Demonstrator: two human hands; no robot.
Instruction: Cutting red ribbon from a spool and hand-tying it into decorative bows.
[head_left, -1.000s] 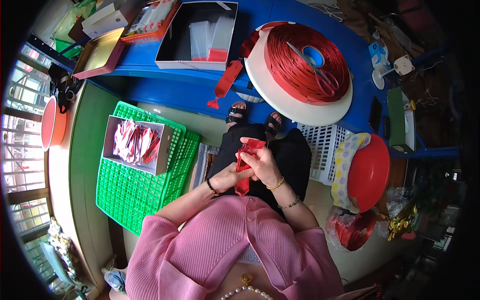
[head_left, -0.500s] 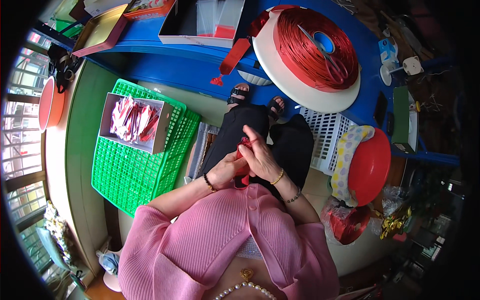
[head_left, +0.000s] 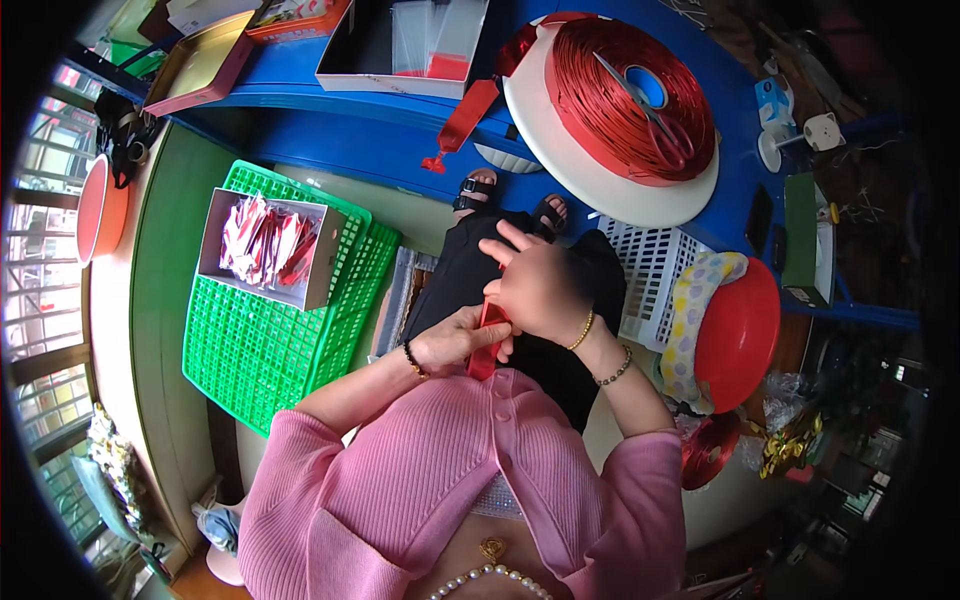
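A short strip of shiny red ribbon (head_left: 487,358) stands between my hands, in front of my lap. My left hand (head_left: 450,342) is closed round it, with the thumb lying across its front. At the strip's upper end is my right hand (head_left: 545,290), some of its fingers stretched up and away and the others pinched at the ribbon. The back of the right hand is blurred, and it hides part of the grip.
A large ribbon roll (head_left: 590,110) with scissors (head_left: 668,135) on it rests on a white round stand atop the blue table (head_left: 275,140). At left, a box of red pieces (head_left: 315,250) sits on green crates (head_left: 240,350). A red basin (head_left: 745,330) stands right.
My right hand has lifted up and to the right, its fingers spreading from the left hand. More of the red strip now shows. The left hand has hardly moved.
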